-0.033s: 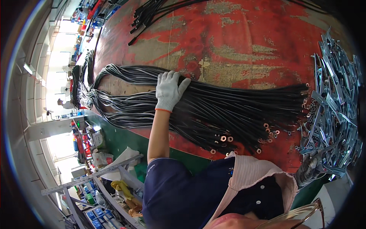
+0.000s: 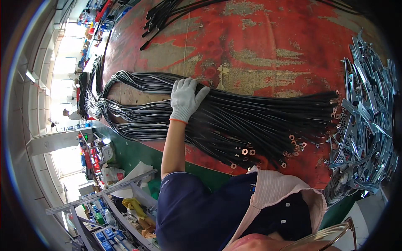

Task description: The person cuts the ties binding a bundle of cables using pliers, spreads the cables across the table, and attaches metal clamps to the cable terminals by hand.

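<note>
Risk: the thick bundle of thin black cables with copper ring terminals lies across the worn red-painted metal tabletop with its near strands close to the front edge, so a sideways push could fan it out, slide strands off, or snag terminals in the heap of shiny stamped metal brackets just beside them. Left hand, white knit glove, rests palm-down on the bundle, arm extended, fingers slightly apart, not clamped. Right hand, grey glove, sits at the brackets' near edge; can't tell its grip.
</note>
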Available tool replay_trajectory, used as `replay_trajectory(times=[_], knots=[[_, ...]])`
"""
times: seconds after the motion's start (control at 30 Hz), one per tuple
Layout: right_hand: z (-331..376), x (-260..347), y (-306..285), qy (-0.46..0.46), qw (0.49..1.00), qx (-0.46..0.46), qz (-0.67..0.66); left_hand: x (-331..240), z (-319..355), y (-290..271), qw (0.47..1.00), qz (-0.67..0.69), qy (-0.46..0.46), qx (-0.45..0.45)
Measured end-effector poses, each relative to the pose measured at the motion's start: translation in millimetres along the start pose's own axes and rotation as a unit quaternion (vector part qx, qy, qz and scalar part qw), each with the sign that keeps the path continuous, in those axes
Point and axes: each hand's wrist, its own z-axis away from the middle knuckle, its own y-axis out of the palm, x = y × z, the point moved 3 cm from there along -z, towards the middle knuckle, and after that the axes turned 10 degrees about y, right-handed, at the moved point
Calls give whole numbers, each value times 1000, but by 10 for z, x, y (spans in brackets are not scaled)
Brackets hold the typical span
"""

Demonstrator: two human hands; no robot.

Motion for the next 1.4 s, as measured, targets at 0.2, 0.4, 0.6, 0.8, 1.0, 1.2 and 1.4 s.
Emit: replay_trajectory(times=[0.2, 0.4, 0.6, 0.8, 1.0, 1.2, 1.4], knots=[[-5, 53, 43, -18, 1000, -10, -11, -674, -121, -134, 994, 70, 84, 8], [65, 106, 35, -45, 998, -33, -18, -1424, -183, -191, 985, 115, 126, -10], [88, 170, -42, -3, 997, -64, -35, -1443, -66, -348, 987, 119, 75, 80], [19, 137, 15, -4, 998, -33, -54, -1475, 221, -440, 976, 117, 152, -103], [-49, 156, 149, -18, 998, -2, -55, -1140, -153, -390, 944, 312, -42, 102], [74, 267, 153, -60, 998, -19, -30, -409, -632, -197, 953, -25, 134, 270], [137, -162, -398, -53, 998, -8, -28, -239, -706, -195, 874, -125, 361, 301]])
